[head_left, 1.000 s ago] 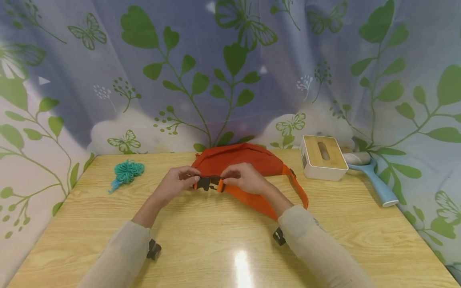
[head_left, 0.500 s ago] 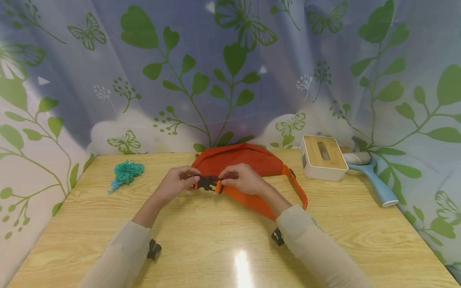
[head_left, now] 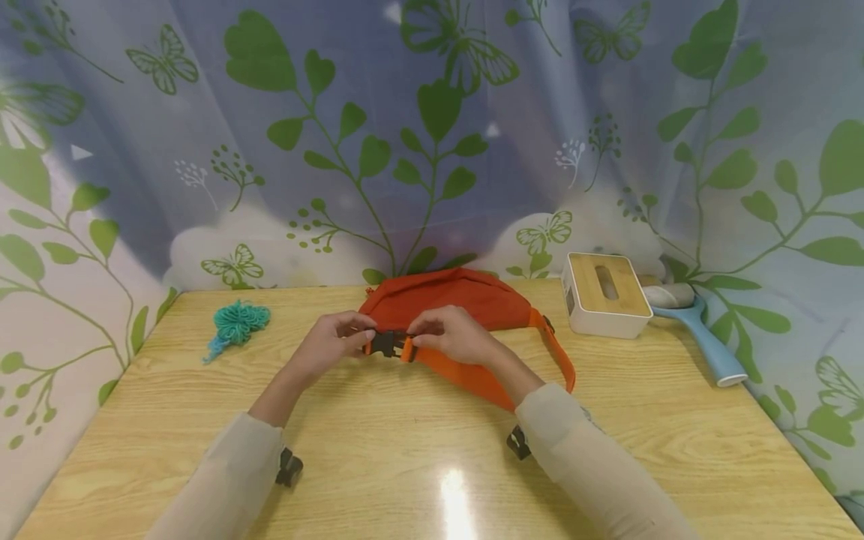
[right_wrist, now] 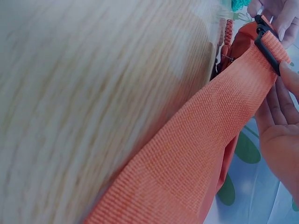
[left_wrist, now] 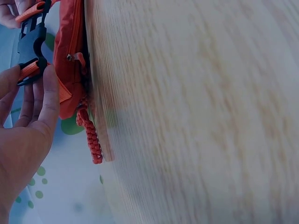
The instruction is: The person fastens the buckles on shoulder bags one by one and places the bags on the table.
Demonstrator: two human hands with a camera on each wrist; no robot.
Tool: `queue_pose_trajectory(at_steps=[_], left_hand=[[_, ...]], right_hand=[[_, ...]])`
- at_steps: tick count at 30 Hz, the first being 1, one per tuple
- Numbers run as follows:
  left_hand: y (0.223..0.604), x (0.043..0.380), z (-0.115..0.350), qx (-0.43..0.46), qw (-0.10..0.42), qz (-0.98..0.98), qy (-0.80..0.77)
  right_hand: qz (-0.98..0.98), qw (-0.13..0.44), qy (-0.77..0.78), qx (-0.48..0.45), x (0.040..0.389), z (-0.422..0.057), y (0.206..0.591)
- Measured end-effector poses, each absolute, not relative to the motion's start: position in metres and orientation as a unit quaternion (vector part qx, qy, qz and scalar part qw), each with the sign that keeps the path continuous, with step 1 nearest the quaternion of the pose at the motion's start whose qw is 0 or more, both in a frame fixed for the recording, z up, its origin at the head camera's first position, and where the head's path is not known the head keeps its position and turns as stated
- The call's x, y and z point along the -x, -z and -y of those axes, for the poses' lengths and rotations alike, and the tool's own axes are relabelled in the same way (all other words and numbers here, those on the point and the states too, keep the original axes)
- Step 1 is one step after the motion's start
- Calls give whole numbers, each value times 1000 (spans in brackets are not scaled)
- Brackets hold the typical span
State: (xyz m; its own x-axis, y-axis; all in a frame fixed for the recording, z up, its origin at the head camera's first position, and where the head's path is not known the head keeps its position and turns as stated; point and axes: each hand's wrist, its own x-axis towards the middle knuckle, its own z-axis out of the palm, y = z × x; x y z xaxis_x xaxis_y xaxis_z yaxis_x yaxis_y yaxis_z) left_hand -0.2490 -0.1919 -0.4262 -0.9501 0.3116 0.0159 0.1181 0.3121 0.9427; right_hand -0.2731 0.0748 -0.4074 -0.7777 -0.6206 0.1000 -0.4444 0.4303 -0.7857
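Note:
A red waist bag (head_left: 448,296) lies at the back of the table, its orange strap (head_left: 466,376) looping round in front. My left hand (head_left: 329,341) pinches the socket half of the black side-release buckle (left_wrist: 32,44) between thumb and fingers, at its strap end. From the other side, my right hand (head_left: 455,335) grips the prong half where the orange webbing (right_wrist: 173,154) threads through it. In the left wrist view the prongs reach the socket's mouth, and gaps show between them. Beside the left fingers hangs a red braided zipper pull (left_wrist: 91,135).
A bundle of teal yarn (head_left: 239,324) lies at the back left. To the right stand a white tissue box (head_left: 610,324) with a wooden lid and a lint roller with a blue handle (head_left: 712,352). A patterned curtain (head_left: 432,150) borders the table's far edge.
My right hand has shifted slightly left with the prong half, narrowing the gap to the socket half. The left hand stays in place.

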Motion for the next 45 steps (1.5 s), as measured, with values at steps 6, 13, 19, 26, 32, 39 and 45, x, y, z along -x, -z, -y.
queue_pose_trajectory(at_steps=[6, 13, 19, 26, 32, 39, 45], left_hand=[[426, 249, 191, -135, 85, -804, -573], [425, 249, 189, -131, 81, -806, -571], [424, 249, 188, -127, 79, -809, -569], [425, 251, 187, -129, 76, -808, -570], [424, 251, 187, -130, 78, -809, -569], [426, 251, 188, -127, 86, -810, -567], [427, 249, 189, -129, 87, -805, -573]], right_hand=[[-842, 103, 423, 318, 275, -73, 409], [-841, 104, 426, 318, 275, -72, 409], [-841, 109, 425, 317, 276, -71, 409], [-841, 121, 424, 314, 274, -71, 407], [-840, 122, 422, 318, 274, -72, 408], [-834, 113, 419, 341, 273, -71, 407], [-827, 109, 435, 340, 275, -72, 413]])
